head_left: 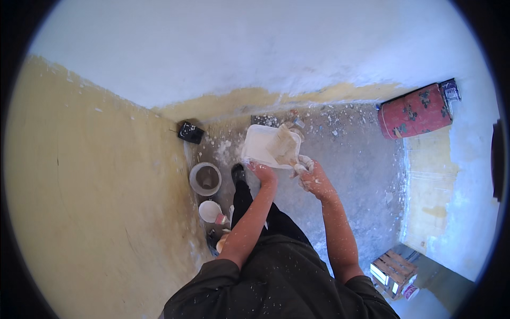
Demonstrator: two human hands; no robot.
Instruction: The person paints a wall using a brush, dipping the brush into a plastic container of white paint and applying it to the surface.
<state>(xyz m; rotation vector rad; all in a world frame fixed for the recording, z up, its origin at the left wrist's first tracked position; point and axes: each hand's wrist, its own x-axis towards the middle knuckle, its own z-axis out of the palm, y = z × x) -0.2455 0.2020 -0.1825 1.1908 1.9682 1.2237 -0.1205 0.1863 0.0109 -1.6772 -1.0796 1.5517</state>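
Note:
My left hand (261, 169) grips the near edge of a shallow white plastic tray (257, 143), holding it out in front of me above the floor. White paint or plaster coats the inside of the tray. In my right hand (312, 177), smeared with white, is the handle of a wide brush (283, 146) with tan bristles. The brush lies across the right part of the tray and hides that side of it. Whether the bristles touch the tray's bottom, I cannot tell.
A grey bucket (193, 179) and a white bucket (209, 211) stand along the yellow left wall (99, 179). A black object (191, 132) sits in the corner. At right are a red barrel (416, 111) and a wooden crate (394, 267). White splatters mark the floor (350, 179).

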